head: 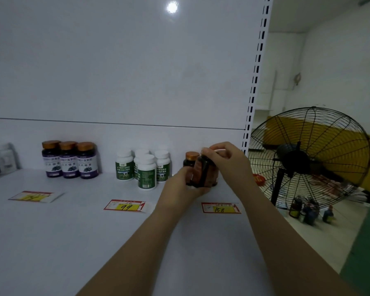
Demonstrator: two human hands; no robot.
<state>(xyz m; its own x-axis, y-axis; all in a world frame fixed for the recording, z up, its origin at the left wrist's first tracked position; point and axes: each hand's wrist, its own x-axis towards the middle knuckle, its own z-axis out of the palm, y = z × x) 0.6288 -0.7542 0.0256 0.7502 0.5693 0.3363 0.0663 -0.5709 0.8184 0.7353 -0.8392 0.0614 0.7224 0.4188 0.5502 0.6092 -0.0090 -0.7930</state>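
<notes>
Purple-label bottles (69, 160) and green-label bottles (144, 167) stand grouped on the shelf (73, 231), so stocking looks partly done. The left hand (179, 184) grips the base of the dark bottle (203, 171), which is slightly tilted just before a gold-capped bottle (191, 158). The right hand (226, 159) clasps its top; it isn't set down yet.

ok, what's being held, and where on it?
A dark bottle, tilted. The left hand grips its lower body; the right hand grips its top end.
</notes>
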